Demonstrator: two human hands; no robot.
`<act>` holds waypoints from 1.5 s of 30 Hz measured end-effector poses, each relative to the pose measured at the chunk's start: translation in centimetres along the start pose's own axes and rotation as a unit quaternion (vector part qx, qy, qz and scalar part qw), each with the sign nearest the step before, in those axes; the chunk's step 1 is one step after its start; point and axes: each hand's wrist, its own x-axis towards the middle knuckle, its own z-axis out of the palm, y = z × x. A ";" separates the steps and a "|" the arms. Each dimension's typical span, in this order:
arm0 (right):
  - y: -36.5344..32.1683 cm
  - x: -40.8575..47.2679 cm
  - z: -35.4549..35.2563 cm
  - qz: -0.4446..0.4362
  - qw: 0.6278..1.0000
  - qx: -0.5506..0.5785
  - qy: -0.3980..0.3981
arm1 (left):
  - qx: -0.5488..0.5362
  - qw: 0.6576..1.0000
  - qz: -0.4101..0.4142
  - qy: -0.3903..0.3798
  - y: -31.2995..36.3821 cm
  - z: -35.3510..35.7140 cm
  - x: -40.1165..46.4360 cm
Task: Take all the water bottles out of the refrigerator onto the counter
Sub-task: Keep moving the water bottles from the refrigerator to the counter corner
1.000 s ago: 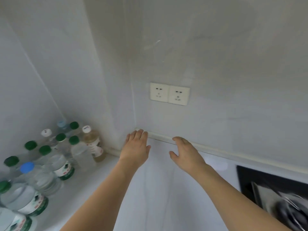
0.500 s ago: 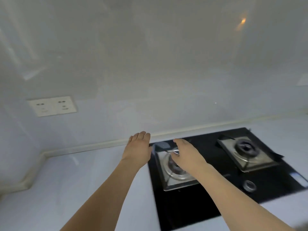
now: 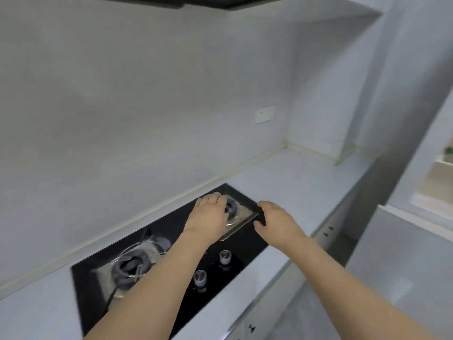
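You are holding both arms out in front of you over the gas hob (image 3: 171, 241), and neither hand is carrying anything. Nearest you, the two control knobs (image 3: 212, 267) are sitting on the black glass between your forearms. Just beyond them your left hand (image 3: 208, 217) is hovering palm down over the right-hand burner (image 3: 232, 212), fingers straight and lying close together; your right hand (image 3: 277, 222) is hanging just beside it, fingers relaxed and slightly curled, gripping nothing. Past the hob the pale counter (image 3: 294, 177) is running on to the corner, with a wall plate (image 3: 264, 114) above it. No water bottle is showing anywhere in view, so I cannot tell you where they are standing. Judging by this, you are between bottles, empty-handed and heading for the next one. At the far right a pale panel (image 3: 404, 261) with a lit opening (image 3: 438, 182) beyond it may be the refrigerator, though the blur is making that uncertain. The next move is asking you to face that way, find a bottle inside and curl a hand round it.
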 end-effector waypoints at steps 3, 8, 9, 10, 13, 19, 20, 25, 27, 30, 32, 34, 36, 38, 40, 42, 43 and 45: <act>4.7 -0.7 -2.4 0.056 0.998 0.005 0.014 | -0.001 0.998 0.054 -0.013 4.8 0.7 3.4; 11.1 -1.8 -5.0 0.124 0.992 0.005 0.037 | -0.010 0.992 0.127 -0.024 10.8 2.8 8.3; 12.4 -1.9 -5.4 0.138 0.990 0.004 0.040 | -0.014 0.990 0.140 -0.026 12.0 3.3 9.3; 13.7 -1.9 -5.7 0.150 0.988 0.004 0.042 | -0.018 0.988 0.152 -0.029 13.2 3.8 10.2; 17.5 -1.4 -6.6 0.180 0.982 0.005 0.049 | -0.036 0.981 0.186 -0.036 16.6 5.5 13.4; 23.7 2.1 -9.6 0.217 0.974 -0.004 0.062 | -0.047 0.970 0.233 -0.045 21.5 8.5 21.6; 24.8 3.0 -10.3 0.221 0.973 -0.004 0.064 | -0.049 0.970 0.236 -0.044 22.3 8.8 23.2; 31.1 7.1 -13.0 0.264 0.962 -0.002 0.068 | -0.068 0.963 0.254 -0.059 26.7 10.0 31.0; 33.5 8.4 -14.2 0.286 0.955 -0.008 0.073 | -0.074 0.960 0.261 -0.060 28.5 10.4 33.7; 36.5 10.1 -15.6 0.309 0.946 -0.012 0.096 | -0.096 0.954 0.278 -0.063 30.9 10.8 36.8; 38.1 10.9 -16.4 0.320 0.941 -0.014 0.106 | -0.106 0.949 0.288 -0.066 32.5 11.4 38.7; 39.3 11.5 -16.8 0.332 0.937 -0.011 0.107 | -0.115 0.947 0.290 -0.072 33.7 11.7 40.0; 40.8 12.1 -17.1 0.345 0.932 -0.010 0.112 | -0.121 0.945 0.294 -0.075 34.9 12.1 41.5; 41.9 12.4 -17.8 0.355 0.927 -0.009 0.122 | -0.125 0.942 0.303 -0.075 36.2 12.2 42.8; 43.2 12.4 -18.5 0.361 0.923 -0.013 0.133 | -0.132 0.937 0.314 -0.076 37.6 12.4 43.8; 44.6 11.8 -19.4 0.372 0.917 -0.011 0.144 | -0.142 0.930 0.328 -0.082 39.5 12.7 44.6; 45.1 11.5 -19.7 0.376 0.915 -0.011 0.146 | -0.147 0.928 0.333 -0.085 40.2 12.7 44.7; 46.4 10.7 -20.9 0.393 0.907 -0.010 0.152 | -0.158 0.918 0.352 -0.090 42.3 12.6 44.7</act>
